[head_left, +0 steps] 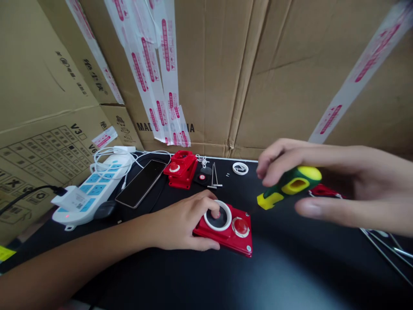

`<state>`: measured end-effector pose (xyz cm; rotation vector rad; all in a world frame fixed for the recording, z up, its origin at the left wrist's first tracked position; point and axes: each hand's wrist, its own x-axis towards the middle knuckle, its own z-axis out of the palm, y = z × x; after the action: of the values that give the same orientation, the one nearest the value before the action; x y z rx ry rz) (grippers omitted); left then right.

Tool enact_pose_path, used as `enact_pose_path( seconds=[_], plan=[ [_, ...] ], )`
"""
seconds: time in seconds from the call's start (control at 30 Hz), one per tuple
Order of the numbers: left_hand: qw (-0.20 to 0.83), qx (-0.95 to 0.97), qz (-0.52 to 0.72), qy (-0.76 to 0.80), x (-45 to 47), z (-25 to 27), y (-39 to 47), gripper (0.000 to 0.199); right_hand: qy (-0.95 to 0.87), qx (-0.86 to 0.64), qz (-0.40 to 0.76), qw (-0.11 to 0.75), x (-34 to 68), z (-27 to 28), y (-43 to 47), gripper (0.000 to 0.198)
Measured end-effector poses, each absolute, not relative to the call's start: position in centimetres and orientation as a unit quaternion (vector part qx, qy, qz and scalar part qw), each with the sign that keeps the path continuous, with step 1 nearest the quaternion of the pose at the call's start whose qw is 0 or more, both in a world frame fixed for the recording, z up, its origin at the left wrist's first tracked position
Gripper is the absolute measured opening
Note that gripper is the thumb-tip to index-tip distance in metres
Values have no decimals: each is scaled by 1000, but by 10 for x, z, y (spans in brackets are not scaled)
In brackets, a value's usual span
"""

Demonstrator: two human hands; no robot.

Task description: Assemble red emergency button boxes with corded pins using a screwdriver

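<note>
My left hand [187, 219] grips a flat red plastic case [240, 245] by its left end, pressing it to the black table. One finger reaches into the white ring [227, 228] on top of the case. Beside the ring is a round red button [241, 226], and screw heads show at the corners of that end. To the right, my right hand [338, 185] loosely holds a screwdriver [290, 187] with a green and yellow handle, thumb apart below it. The handle points down toward the case; its shaft is too blurred to make out.
Behind my left hand stand another red case [182, 170], a phone [141, 183] and a white power strip [103, 185] with cables. Loose metal pins [214, 176], a white ring [240, 168] and small screws lie at the back. Metal rods [389, 245] lie far right; cardboard [213, 77] walls the back.
</note>
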<state>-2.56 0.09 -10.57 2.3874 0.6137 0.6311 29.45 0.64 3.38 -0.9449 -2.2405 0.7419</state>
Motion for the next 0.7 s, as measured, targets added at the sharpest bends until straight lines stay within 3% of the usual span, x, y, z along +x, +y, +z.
enact_pose_path(
  seconds=[0.1,0.27,0.47,0.7],
  plan=[
    [295,896,237,231,-25,-104,0,58,-878,-349,230,233,292,32,10,25],
    [294,897,227,240,-25,-102,-1,57,-884,-374,144,241,283,30,6,22],
    [287,899,226,240,-25,-102,-1,56,-904,-315,169,235,283,33,0,32],
    [294,897,223,245,-25,-103,-2,57,-903,-315,160,245,284,36,-2,23]
  ],
)
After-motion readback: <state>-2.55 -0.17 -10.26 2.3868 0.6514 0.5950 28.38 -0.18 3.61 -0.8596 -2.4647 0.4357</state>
